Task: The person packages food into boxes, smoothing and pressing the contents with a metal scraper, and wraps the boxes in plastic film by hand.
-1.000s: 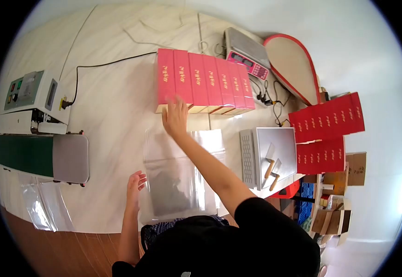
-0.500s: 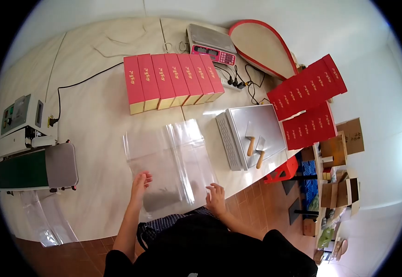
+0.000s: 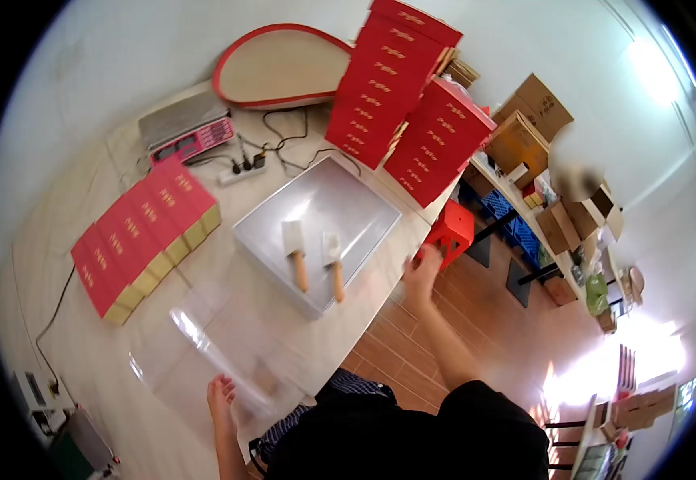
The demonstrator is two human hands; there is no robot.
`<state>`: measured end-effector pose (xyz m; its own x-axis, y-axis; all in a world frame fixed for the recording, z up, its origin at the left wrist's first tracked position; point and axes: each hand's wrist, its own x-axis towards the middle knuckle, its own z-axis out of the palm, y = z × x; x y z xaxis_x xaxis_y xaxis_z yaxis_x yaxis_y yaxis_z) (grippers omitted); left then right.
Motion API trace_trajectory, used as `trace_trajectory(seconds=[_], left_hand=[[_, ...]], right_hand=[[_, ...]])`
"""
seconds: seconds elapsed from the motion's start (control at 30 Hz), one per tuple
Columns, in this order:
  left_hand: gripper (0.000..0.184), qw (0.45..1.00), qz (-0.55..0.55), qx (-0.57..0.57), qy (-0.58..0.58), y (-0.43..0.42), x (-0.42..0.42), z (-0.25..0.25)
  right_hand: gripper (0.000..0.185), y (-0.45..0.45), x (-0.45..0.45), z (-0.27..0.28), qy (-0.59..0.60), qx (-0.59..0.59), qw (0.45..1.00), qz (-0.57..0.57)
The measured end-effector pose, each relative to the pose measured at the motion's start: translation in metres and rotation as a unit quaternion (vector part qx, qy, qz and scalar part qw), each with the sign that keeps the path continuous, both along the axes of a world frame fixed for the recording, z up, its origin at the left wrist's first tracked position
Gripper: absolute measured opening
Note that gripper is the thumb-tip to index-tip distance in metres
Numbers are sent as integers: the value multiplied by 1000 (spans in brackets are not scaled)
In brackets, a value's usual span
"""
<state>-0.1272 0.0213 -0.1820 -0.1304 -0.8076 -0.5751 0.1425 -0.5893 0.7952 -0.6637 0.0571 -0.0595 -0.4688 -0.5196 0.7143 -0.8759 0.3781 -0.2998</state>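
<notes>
Blur hides whether fingers (image 3: pixel 221 384) grip anything: right hand (image 3: pixel 420 276) partly covers red stool (image 3: pixel 453 227), left hand (image 3: pixel 221 394) clear plastic (image 3: pixel 210 350).

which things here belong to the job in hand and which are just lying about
Likely part of the job:
clear plastic film, at the left hand
row of red boxes

Probably just lying about:
two wooden-handled scrapers
scale
red stool
power strip

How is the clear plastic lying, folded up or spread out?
Spread out: the clear plastic lies broad and flat on the table; hidden layers I cannot tell.
</notes>
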Motion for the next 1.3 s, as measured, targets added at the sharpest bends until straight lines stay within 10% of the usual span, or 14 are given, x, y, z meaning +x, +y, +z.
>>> trace_trajectory(seconds=[0.2, 0.57, 0.9, 1.03, 1.3], left_hand=[[28, 995, 74, 6, -62, -12, -110, 8], [23, 956, 187, -167, -154, -40, -224, 109], [21, 955, 147, -210, -151, -58, -303, 150], [37, 972, -58, -226, -27, -87, -396, 175], [82, 899, -357, -87, 240, -117, -630, 217]], right_hand=[[89, -32, -288, 53, -132, -137, 978, -89], [145, -127, -487, 165, -203, -61, 977, 30], [117, -147, -508, 147, -243, -129, 944, 181], [87, -130, -443, 147, -135, -161, 974, 86], [97, -23, -288, 104, -203, -227, 947, 105]])
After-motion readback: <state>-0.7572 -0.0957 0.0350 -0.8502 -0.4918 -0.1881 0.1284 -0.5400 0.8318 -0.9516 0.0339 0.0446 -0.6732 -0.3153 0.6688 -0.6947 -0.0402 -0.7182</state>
